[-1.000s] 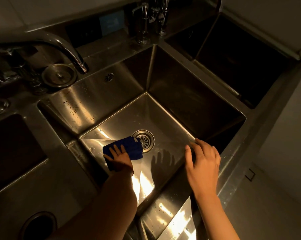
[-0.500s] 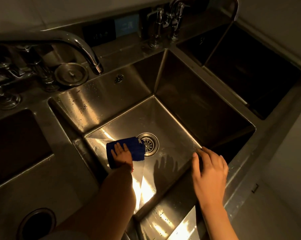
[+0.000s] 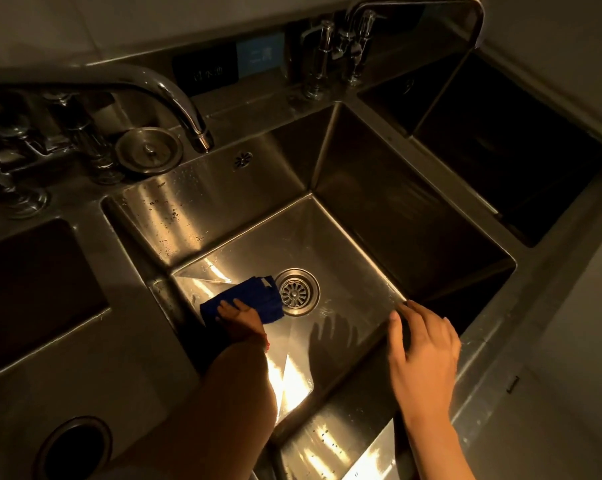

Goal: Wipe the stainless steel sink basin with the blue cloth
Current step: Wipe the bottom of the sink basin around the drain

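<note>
Since a second ago the left hand [image 3: 239, 315] has barely travelled: it sat on the blue cloth [image 3: 247, 301] just left of the drain then and sits there now, though the fingers look more tucked and less spread than before. Right hand [image 3: 422, 344] likewise kept its place at the near-right rim; most of the apparent shift is the head camera tilting.

Current state: cloth lies folded on the floor of the sink basin [image 3: 344, 258], toward its near-left corner, one edge touching or just overlapping the drain strainer [image 3: 296, 292]. Left fingers [image 3: 227, 304] press down on top of the cloth, flat to lightly bent; whether the thumb hooks an edge cannot be told. Right hand is spread, fingers relaxed, holding nothing, apparently bracing on the rim.

Progress judgement: floor wipe under way, side walls and far corners probably not done. Water spots show on the back-left wall.

Risks:
- cloth corner snagging on the strainer slots if the stroke goes right, bunching the fold
- palm-only pressure letting the cloth slip out on wet steel
- low light hiding missed streaks
- forearm reaching deep, so the faucet spout [image 3: 175, 98] above could get bumped on a back-wall stroke
</note>
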Available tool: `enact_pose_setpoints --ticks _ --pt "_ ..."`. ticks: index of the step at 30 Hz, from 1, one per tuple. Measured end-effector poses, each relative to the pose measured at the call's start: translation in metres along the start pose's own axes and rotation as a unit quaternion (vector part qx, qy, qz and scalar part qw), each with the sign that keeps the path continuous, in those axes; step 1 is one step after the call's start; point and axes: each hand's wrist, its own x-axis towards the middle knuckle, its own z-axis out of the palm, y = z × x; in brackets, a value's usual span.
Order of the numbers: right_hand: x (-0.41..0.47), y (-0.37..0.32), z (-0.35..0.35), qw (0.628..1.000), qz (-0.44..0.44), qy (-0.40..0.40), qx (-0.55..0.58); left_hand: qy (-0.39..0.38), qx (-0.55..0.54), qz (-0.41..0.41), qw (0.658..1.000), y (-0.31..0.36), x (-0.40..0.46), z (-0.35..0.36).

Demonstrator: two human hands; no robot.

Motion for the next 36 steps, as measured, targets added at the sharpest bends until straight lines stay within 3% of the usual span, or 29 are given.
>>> enact_pose_setpoints --ticks 10,15,22,36 --pt "0.0 -0.001 0.0 1.0 0.005 -0.003 0.0 0.024 0.046 0.053 0.997 -0.011 0.031 -0.035" --pt "0.0 0.0 0.0 1.0 0.007 -0.007 0.001 0.037 0.021 0.044 0.998 -0.01 0.03 -0.03" --pt "0.0 -0.001 -0.001 1.0 0.014 -0.012 0.002 -0.019 -0.025 -0.017 0.999 -0.006 0.018 -0.018" --pt "0.001 -0.001 -0.001 1.0 0.018 -0.016 0.002 0.029 0.046 0.07 0.996 -0.018 0.057 -0.055"
